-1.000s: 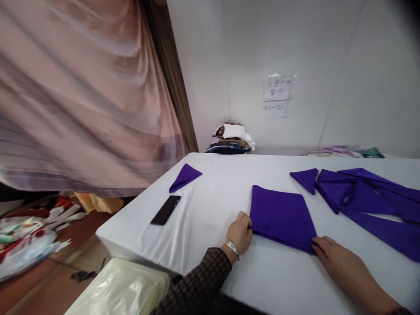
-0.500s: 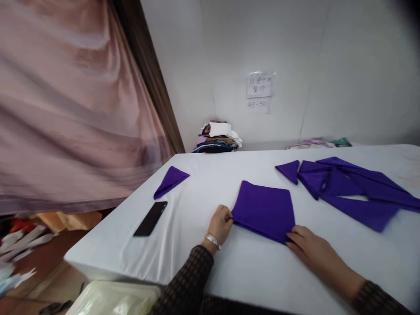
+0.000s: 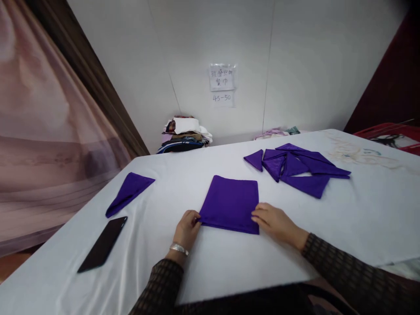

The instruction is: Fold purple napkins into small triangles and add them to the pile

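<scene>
Head view: my left hand (image 3: 187, 229) pinches the squarish purple cloth (image 3: 231, 203) at its near left corner. My right hand (image 3: 275, 222) touches its right edge; whether pinching, I cannot tell

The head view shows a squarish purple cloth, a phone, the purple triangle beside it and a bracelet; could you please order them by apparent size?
1. Squarish purple cloth
2. Phone and purple triangle: too alike to rank; the phone also lies nearer the camera
3. Bracelet
</scene>
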Tool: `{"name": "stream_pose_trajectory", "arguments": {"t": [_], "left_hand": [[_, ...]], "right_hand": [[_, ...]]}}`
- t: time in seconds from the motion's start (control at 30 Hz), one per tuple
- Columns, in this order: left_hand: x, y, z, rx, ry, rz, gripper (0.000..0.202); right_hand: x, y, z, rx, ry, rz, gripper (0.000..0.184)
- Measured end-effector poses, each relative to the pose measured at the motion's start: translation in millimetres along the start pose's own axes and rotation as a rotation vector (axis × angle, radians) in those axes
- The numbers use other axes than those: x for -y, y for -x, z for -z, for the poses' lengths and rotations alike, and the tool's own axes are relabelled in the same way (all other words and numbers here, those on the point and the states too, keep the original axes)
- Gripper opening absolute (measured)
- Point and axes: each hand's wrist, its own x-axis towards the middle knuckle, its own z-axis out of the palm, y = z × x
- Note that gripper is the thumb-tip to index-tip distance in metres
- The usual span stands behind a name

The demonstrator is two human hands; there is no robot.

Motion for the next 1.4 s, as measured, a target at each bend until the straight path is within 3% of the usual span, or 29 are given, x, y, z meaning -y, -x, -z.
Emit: {"name": "stream_pose_trajectory", "arguments": {"t": [0.17,0.27,0.4,0.53,1.0,1.2,1.4], "left_hand": [[2.0,0.1,-4.2,0.003,-0.064,-0.027,0.014],[3.2,-0.2,-5.9,0.002,-0.089,-0.042,0.014],[3.9,-0.7,-7.4,-0.005,-0.123,-0.053,0.014],[4.1,-0.8,-8.5,-0.008,-0.134,-0.062,0.015],[15.2,3.3,-17.7,-0.038,-0.147,-0.033,0.022],[8.8,1.0,-16.3,-0.007,-0.128,-0.041,0.023],[2.8,-1.2,-13.7,0.028,-0.132,-0.067,0.021]], "right_hand": [[-54.7,-47.4,15.6,-0.138,0.032,-0.274,0.024],[-77.7,-77.7,16.9,-0.116,0.099,-0.450,0.024],[-84.8,-103.1,8.9,-0.016,0.120,-0.555,0.025],[-82.0,-110.7,-0.1,0.016,0.156,-0.628,0.031],[-82.3,-116.2,-3.3,0.044,0.141,-0.648,0.010],[-88.5,-117.4,9.7,-0.003,0.147,-0.624,0.009],[-93.7,-113.6,4.7,-0.066,0.165,-0.645,0.020]]}}
